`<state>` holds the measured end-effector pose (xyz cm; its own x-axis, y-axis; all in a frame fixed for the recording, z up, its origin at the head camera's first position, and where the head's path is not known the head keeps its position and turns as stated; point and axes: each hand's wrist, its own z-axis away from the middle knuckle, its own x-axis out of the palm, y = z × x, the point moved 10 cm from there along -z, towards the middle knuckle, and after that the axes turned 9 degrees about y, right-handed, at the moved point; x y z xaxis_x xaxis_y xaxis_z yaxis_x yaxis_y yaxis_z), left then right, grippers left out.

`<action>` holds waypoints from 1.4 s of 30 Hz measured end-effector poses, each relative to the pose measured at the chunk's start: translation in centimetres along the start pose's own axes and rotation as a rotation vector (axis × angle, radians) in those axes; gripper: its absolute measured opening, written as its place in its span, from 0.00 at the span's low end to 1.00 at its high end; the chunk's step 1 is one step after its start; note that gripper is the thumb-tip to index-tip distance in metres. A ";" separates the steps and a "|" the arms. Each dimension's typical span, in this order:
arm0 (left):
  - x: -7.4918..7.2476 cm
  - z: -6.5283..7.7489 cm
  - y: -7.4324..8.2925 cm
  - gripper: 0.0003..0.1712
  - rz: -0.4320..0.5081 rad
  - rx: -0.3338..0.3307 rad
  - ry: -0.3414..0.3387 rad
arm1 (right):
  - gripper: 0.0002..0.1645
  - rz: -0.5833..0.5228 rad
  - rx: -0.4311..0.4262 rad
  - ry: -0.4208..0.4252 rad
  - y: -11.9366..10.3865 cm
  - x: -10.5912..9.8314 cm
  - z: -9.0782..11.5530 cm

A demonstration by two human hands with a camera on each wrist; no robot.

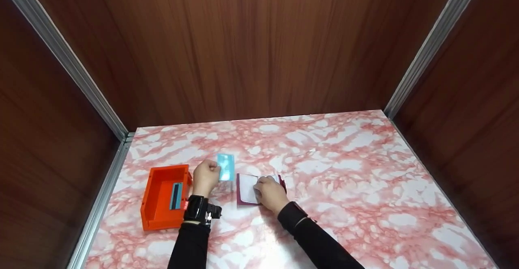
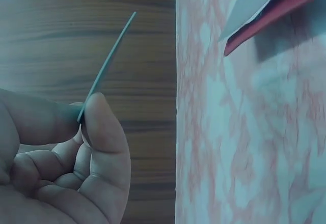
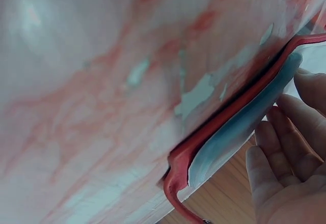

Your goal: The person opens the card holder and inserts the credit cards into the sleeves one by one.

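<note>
Between the thumb and fingers of my left hand [image 1: 206, 175], a light blue card [image 1: 226, 166] is pinched and held up over the table. Seen from the left wrist, the card [image 2: 108, 63] is edge-on. To its right lies an open card holder [image 1: 248, 190] with a dark red cover and pale pages. My right hand [image 1: 271, 192] is over the holder's right half, its thumb and fingers curled at the pages. The right wrist view shows the thumb and forefinger at the edge of a bluish clear page [image 3: 244, 117], inside the red cover [image 3: 219, 124]. A strap hangs at the holder's end.
An orange bin [image 1: 156, 204] stands left of my left forearm, with a blue card with a dark stripe [image 1: 176, 196] inside. The table [image 1: 344, 171] has a red and white marbled top. Brown wood-grain panels [image 1: 259, 50] with metal corner posts enclose it.
</note>
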<state>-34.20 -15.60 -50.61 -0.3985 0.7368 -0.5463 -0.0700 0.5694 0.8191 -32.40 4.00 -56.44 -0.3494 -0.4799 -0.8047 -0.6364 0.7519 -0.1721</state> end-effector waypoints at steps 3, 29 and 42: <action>0.8 0.2 0.4 0.10 0.025 0.013 -0.011 | 0.09 0.000 0.010 -0.020 0.2 0.0 0.1; 5.1 2.0 3.0 0.07 0.117 0.032 -0.045 | 0.13 -0.260 0.330 0.160 5.6 -6.9 -2.2; 7.4 3.3 4.2 0.06 0.180 0.042 -0.065 | 0.13 -0.341 0.389 0.148 5.5 -7.2 -2.6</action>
<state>-34.43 -6.53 -51.77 -0.3415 0.8490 -0.4031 0.0356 0.4403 0.8972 -35.17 10.42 -50.11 -0.2781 -0.7638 -0.5825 -0.4387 0.6405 -0.6304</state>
